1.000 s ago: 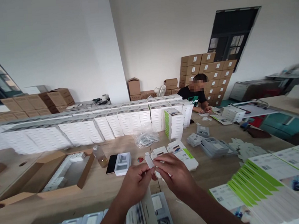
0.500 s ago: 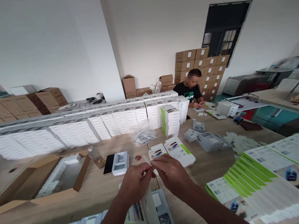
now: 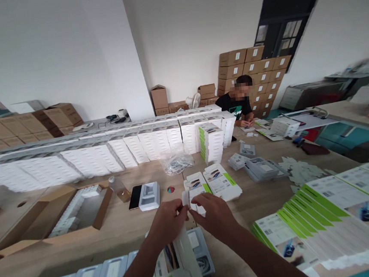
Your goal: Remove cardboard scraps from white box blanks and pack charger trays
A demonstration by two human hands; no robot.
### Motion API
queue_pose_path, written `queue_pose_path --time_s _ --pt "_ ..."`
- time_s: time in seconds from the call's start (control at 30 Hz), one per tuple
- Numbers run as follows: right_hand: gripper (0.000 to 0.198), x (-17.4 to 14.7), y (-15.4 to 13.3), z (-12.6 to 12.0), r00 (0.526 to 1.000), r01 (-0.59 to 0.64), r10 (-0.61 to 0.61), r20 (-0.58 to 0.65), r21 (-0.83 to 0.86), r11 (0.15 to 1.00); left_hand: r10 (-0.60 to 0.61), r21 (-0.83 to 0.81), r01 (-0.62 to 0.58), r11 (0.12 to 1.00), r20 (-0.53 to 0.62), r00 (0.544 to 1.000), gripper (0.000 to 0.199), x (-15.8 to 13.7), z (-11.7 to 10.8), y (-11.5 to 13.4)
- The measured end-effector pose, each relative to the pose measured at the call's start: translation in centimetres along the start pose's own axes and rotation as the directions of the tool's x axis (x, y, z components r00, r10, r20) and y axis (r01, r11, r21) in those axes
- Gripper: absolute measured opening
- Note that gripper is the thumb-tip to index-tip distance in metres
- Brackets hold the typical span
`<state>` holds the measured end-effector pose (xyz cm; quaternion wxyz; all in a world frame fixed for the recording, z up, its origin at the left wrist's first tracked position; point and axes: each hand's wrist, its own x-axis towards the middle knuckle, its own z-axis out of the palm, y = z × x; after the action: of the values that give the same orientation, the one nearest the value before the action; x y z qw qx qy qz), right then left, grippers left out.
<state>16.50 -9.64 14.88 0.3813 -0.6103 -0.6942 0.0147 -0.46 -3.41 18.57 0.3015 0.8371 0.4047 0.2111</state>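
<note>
Above the wooden table (image 3: 116, 243), just nearer the wearer than the flat printed cartons (image 3: 222, 182), the left hand (image 3: 168, 218) pinches a small white piece (image 3: 185, 197) between thumb and fingertips. The piece's long axis runs nearly straight away from the wearer, its free end pointing toward the clear plastic bag (image 3: 177, 163). Close beside it, the right hand (image 3: 214, 215) has thumb and forefinger parted in a curve; whether the thumb touches the piece cannot be told. Below the left hand, a printed carton (image 3: 185, 259) lies lengthwise away from the wearer, green patch at the near end, beside a grey tray (image 3: 204, 251).
</note>
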Motion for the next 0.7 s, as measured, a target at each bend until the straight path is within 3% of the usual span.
queue_pose_path --time_s 0.17,0.27,0.4,0.57,0.63,0.7 --pt "0.014 0.2 0.0 0.1 0.996 -0.039 0.037 0.084 0.023 0.999 -0.001 0.034 0.0 0.999 0.019 1.0 0.024 0.3 0.6 0.0" --pt "0.015 0.1 2.3 1.2 0.981 -0.146 0.136 0.135 0.063 0.987 -0.024 0.046 0.023 0.999 0.035 0.999 0.025 0.4 0.7 -1.1" --pt "0.016 -2.1 8.7 5.2 0.879 -0.406 0.403 0.254 -0.045 0.913 -0.094 0.021 0.093 0.995 0.084 0.992 0.026 0.5 1.1 -3.6" --pt "0.019 -7.3 15.5 9.9 0.719 -0.552 0.584 0.378 -0.201 0.809 -0.158 -0.112 0.174 0.978 0.137 0.978 0.028 0.7 2.4 -6.2" --pt "0.016 -8.5 16.5 10.3 0.702 -0.554 0.598 0.388 -0.23 0.8 -0.182 -0.182 0.207 0.961 0.144 0.973 0.029 0.9 3.1 -7.1" --pt "0.007 -8.5 16.3 9.8 0.732 -0.524 0.573 0.368 -0.231 0.819 -0.213 -0.246 0.244 0.938 0.146 0.966 0.029 1.1 3.8 -7.8"
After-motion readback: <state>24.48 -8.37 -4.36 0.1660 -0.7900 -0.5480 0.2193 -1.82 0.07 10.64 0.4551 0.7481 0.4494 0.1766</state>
